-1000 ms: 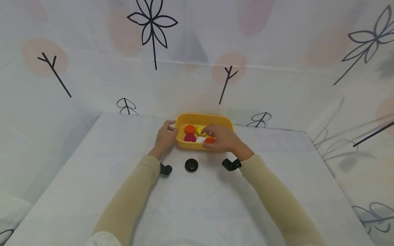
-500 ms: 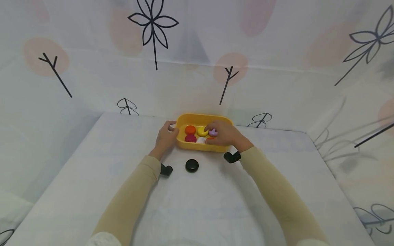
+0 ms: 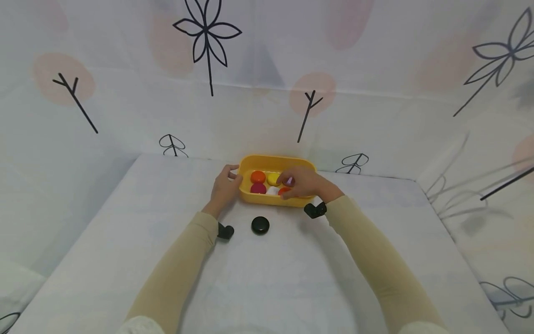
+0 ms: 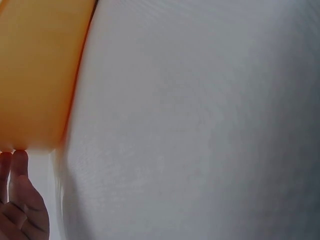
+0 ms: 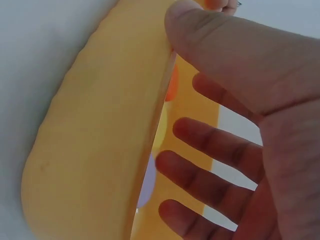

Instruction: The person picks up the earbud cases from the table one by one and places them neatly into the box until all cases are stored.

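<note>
**Right hand [image 3: 304, 182] reaching over a yellow tray [image 3: 267, 199] of coloured discs**

The yellow tray is sitting at the far side of the white table [image 3: 250, 283], just in front of a printed backdrop [image 3: 250, 116]. At its left end, the left hand [image 3: 224, 189] is touching the outside wall with its fingertips, the fingers reaching forward and relaxed rather than clasping.

The right hand is hanging over the tray's right part, palm down. Its fingers are bending loosely and spreading, well apart from the thumb, which is lying over the near rim; whether the thumb is pressing on the rim, I cannot tell.

Inside the tray, a red-orange disc [image 3: 257, 177] is lying far left, with a yellow disc [image 3: 273, 179] to its right and a purple disc [image 5: 145, 185] farther right, partly hidden beneath the right hand's fingers. Along the near side, a crimson disc [image 3: 258, 188] is resting at left, a white piece [image 3: 272, 190] is showing in the middle, and an orange disc [image 3: 284, 190] is lying to its right, partly covered by the hand.

A black disc [image 3: 260, 225] is lying on the table, on the near side of the tray, between the two beige sleeves.
</note>
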Demonstrator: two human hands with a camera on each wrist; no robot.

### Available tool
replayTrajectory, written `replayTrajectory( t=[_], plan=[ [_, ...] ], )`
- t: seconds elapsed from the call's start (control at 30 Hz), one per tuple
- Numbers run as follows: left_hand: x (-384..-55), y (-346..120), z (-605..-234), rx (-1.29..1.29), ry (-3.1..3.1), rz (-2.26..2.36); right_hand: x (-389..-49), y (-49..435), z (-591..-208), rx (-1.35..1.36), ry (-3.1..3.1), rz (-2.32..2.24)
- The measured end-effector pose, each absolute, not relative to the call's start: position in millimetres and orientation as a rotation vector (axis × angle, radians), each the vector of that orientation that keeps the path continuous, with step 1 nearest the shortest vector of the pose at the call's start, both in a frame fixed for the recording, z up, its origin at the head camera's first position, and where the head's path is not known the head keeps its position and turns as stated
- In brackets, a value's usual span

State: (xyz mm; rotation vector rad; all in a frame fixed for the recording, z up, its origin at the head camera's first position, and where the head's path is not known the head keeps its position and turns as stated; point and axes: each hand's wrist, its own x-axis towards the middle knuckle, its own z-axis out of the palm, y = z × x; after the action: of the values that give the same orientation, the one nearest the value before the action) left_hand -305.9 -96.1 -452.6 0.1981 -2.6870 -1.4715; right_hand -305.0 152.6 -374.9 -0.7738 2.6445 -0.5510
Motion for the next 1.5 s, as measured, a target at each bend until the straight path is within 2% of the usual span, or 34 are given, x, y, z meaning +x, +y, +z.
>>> replayTrajectory(
  t=[1.5],
  plan=[
    [-305.7, -96.5, -452.4, 0.196, -2.698, -1.494, -318.9, 150.6, -387.1, -0.598, 2.555, -0.485]
  ],
)
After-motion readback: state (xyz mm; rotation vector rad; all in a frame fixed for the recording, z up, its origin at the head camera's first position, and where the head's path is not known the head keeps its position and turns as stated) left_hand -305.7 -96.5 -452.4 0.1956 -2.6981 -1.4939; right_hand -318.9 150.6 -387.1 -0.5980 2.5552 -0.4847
